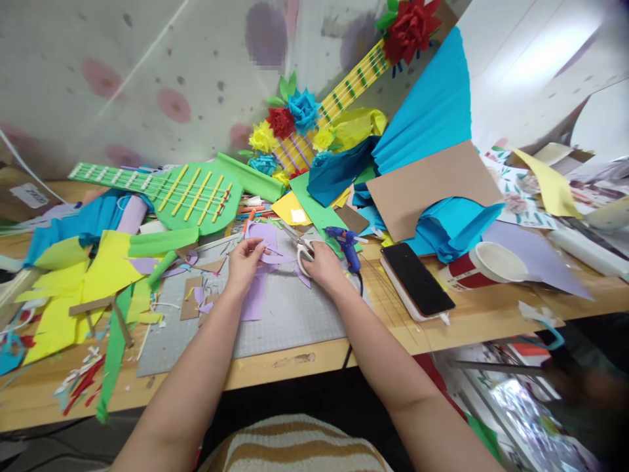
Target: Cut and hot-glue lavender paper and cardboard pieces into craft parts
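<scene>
Pinched in my left hand (247, 261) is a piece of purple paper (263, 234), held above the grey cutting mat (295, 321). My right hand (324, 263) grips a pair of scissors (302, 245) by its white handles, with the blades pointing up and left beside the paper. A narrow purple strip lies between the two hands. More purple paper (253, 301) rests on the mat below my left hand. Just right of my right hand lies a blue hot glue gun (346, 246), its dark cord running off the table's front edge.
A green paper guitar (196, 196) lies at the back left; a yellow one with paper flowers (299, 141) leans on the wall. At right are a black phone (417, 278), a paper cup (484, 265), brown cardboard (432, 187) and blue crepe paper (427, 98). Yellow scraps (105, 265) cover the left.
</scene>
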Available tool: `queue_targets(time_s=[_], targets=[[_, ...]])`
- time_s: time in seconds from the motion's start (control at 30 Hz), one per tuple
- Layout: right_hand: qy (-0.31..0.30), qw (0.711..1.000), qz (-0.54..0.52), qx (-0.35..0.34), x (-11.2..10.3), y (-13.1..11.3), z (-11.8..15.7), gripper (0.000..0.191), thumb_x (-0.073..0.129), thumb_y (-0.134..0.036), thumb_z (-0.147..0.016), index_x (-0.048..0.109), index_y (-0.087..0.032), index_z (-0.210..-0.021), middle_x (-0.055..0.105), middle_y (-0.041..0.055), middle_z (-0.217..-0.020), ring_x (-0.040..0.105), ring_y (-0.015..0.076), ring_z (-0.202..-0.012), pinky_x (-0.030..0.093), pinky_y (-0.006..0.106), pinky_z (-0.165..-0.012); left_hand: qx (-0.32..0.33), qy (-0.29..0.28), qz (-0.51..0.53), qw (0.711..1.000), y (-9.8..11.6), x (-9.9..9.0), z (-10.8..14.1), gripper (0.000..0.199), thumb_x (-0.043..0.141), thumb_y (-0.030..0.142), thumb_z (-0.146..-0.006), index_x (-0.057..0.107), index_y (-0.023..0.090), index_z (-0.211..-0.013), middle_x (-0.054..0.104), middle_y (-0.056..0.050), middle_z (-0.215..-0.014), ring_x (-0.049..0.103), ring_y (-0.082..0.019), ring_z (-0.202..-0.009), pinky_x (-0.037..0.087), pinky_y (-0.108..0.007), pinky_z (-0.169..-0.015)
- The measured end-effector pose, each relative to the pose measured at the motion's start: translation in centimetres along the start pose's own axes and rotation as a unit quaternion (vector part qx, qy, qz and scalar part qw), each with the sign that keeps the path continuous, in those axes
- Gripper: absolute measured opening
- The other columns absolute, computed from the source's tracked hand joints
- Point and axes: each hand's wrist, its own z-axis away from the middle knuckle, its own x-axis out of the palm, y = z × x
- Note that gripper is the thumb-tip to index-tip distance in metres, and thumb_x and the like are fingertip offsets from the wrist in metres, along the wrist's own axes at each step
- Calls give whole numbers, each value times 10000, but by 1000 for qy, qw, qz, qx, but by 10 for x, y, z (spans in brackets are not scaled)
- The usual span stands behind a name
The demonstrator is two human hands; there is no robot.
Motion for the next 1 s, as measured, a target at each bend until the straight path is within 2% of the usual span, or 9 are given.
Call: queue_targets(time_s=[0.17,0.43,0.53,0.6,0.7,0.77,0.83,0.9,1.0], targets=[[-11,996,91,-7,1,-14,5,238,514,-250,-788,563,-96,-962,620,161,-1001,554,241,-964,395,309,-839,-11,-12,-5,1000,-2,-1,0,367,700,300,-584,612,157,-911,683,-50,-751,648,-153,-700,432,-189,-500],[-34,988,148,2,-10,-22,2,381,555,-254,-800,433,-79,-1116,628,169,-965,586,240,-883,405,300,-717,-4,-31,-20,999,-3,3,3,356,701,302,-586,632,150,-900,690,-85,-836,665,-204,-816,457,-223,-566],[-16,991,120,-50,-17,-19,8,271,557,-249,-794,495,-127,-1028,623,146,-996,564,231,-932,386,289,-725,4,-33,-31,999,-4,4,4,297,685,296,-601,621,155,-855,688,-87,-873,666,-199,-821,454,-215,-560],[22,995,81,-58,-24,-11,19,159,532,-298,-812,540,-168,-903,638,103,-937,566,209,-893,369,275,-701,16,-31,-31,999,-5,3,3,267,680,290,-606,601,162,-827,686,-82,-885,668,-196,-819,451,-211,-552],[79,995,47,46,-37,13,35,340,455,-482,-829,516,-198,-653,590,39,-637,532,168,-624,312,270,-586,33,-29,-24,999,-7,3,1,235,671,265,-606,572,169,-797,683,-70,-870,673,-196,-805,449,-211,-546],[107,985,46,126,-44,34,40,415,469,-573,-782,493,-201,-598,527,22,-540,499,168,-569,299,271,-567,47,-35,-34,998,-7,4,1,208,657,250,-616,568,170,-786,684,-65,-844,675,-194,-798,447,-214,-557],[156,975,29,152,-48,53,36,415,533,-610,-714,536,-195,-710,566,31,-631,523,181,-630,328,271,-585,66,-42,-50,996,-7,5,1,179,640,242,-634,567,173,-782,686,-61,-832,675,-191,-800,444,-217,-571],[180,978,7,110,-47,68,24,492,614,-594,-641,568,-162,-871,610,84,-828,555,213,-780,381,288,-646,78,-47,-61,994,-6,7,3,166,629,240,-648,561,177,-786,688,-60,-832,675,-190,-804,439,-218,-577],[133,988,-43,70,-38,75,3,483,652,-534,-619,618,-142,-899,625,119,-900,566,245,-873,415,331,-730,79,-53,-69,993,-6,7,5,166,624,251,-659,549,180,-789,689,-60,-815,675,-193,-801,421,-214,-564]])
